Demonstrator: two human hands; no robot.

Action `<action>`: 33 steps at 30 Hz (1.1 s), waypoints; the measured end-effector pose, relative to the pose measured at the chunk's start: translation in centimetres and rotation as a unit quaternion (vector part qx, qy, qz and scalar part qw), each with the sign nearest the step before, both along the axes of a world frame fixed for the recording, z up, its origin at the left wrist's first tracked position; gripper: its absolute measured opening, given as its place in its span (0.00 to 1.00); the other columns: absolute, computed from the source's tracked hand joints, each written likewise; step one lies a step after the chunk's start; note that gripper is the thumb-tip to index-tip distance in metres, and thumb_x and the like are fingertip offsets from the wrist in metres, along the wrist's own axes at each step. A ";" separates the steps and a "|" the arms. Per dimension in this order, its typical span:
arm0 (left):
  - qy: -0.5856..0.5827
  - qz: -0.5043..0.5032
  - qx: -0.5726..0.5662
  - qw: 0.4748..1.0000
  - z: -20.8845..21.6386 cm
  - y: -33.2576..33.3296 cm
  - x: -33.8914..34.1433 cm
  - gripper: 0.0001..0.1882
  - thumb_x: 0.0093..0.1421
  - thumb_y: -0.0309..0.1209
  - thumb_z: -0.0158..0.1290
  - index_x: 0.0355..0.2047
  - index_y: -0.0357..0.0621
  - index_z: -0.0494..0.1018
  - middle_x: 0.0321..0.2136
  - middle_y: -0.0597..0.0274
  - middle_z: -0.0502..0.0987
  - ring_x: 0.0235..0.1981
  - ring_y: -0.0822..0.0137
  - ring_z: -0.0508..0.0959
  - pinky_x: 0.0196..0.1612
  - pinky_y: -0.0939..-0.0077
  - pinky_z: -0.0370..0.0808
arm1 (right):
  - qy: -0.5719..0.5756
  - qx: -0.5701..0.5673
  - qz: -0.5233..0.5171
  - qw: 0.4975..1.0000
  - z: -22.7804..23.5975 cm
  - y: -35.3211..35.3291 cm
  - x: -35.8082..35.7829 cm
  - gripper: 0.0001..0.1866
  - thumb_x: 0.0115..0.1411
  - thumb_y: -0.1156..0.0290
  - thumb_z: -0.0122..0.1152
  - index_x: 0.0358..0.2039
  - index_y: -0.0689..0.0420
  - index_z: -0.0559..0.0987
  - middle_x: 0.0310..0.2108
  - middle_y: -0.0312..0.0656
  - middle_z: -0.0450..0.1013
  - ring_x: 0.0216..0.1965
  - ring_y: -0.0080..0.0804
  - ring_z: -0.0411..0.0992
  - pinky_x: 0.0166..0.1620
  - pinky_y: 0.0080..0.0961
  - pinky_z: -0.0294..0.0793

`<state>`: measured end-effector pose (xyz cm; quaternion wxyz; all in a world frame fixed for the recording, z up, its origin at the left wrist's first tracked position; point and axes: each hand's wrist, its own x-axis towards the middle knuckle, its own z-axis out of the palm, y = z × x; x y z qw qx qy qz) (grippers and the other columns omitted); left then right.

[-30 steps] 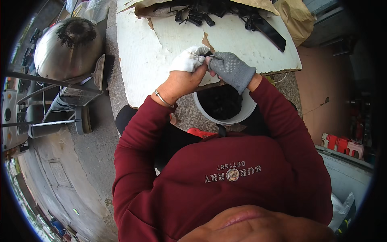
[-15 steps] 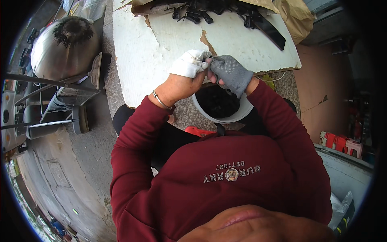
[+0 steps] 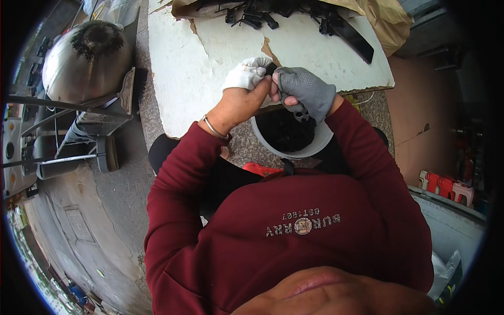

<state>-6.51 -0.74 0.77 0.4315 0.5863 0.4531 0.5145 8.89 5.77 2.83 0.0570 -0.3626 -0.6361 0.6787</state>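
Observation:
My left hand (image 3: 245, 84), in a white glove that leaves the thumb bare, is closed on a small black part (image 3: 271, 69) above the near edge of the white board. Against it sits my right hand (image 3: 307, 90), in a grey dotted fingerless glove, fingers curled in and tips meeting the left thumb. A small grey piece (image 3: 300, 115) with a hole shows below the right palm; its kind is unclear. Under both hands stands a white bucket (image 3: 326, 143) with many black pieces (image 3: 286, 135) in it. The fingers hide most of what lies between them.
On the far side of the white board (image 3: 210, 58), black parts (image 3: 252, 20) spill from a brown paper bag (image 3: 386, 23), beside a long flat black piece (image 3: 357, 44). A large rounded metal vessel (image 3: 86, 68) and a metal frame stand left. Something red (image 3: 260, 169) lies near my lap.
My hands have shifted slightly apart, and the black part now shows between them. The right hand has turned a little, uncovering more of the grey piece below its palm.

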 end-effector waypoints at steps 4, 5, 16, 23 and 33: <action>-0.047 -0.023 -0.045 0.998 0.3 -0.1 -0.3 0.05 0.56 0.22 0.42 0.32 0.34 0.65 0.16 0.65 0.71 0.19 0.77 0.71 0.23 0.85 0.68 | 0.056 0.020 0.007 0.998 0.1 -0.3 -0.1 0.19 0.60 0.57 0.41 0.23 0.59 0.70 0.20 0.33 0.68 0.14 0.13 0.56 0.20 0.09 0.57; -0.047 -0.022 -0.046 0.998 0.0 0.0 -0.5 0.05 0.56 0.22 0.42 0.32 0.34 0.65 0.16 0.65 0.71 0.19 0.77 0.71 0.23 0.85 0.68 | 0.040 0.011 0.012 0.999 0.1 -0.2 -0.4 0.18 0.60 0.57 0.42 0.24 0.59 0.70 0.20 0.34 0.68 0.14 0.13 0.56 0.20 0.10 0.58; 0.176 0.012 0.104 0.979 -3.8 0.0 -1.6 0.10 0.56 0.19 0.41 0.39 0.32 0.63 0.21 0.64 0.70 0.21 0.76 0.71 0.25 0.86 0.68 | 0.083 0.492 0.186 0.846 -4.8 1.8 -1.6 0.13 0.53 0.62 0.47 0.25 0.60 0.71 0.21 0.39 0.69 0.22 0.31 0.70 0.26 0.22 0.69; 0.022 0.044 0.002 0.999 -1.8 0.4 -0.9 0.11 0.55 0.29 0.50 0.35 0.34 0.65 0.24 0.62 0.69 0.23 0.72 0.68 0.27 0.81 0.67 | -0.082 0.075 0.019 0.994 0.0 0.7 -0.7 0.14 0.57 0.61 0.47 0.26 0.60 0.72 0.25 0.35 0.70 0.22 0.21 0.66 0.28 0.18 0.68; -0.184 0.018 -0.041 0.982 -1.1 -0.1 -0.5 0.13 0.59 0.28 0.44 0.43 0.36 0.62 0.27 0.66 0.70 0.24 0.79 0.67 0.26 0.86 0.66 | -0.035 0.445 0.036 0.894 -0.3 -0.1 1.7 0.08 0.51 0.71 0.57 0.32 0.58 0.76 0.30 0.41 0.73 0.30 0.30 0.72 0.35 0.22 0.71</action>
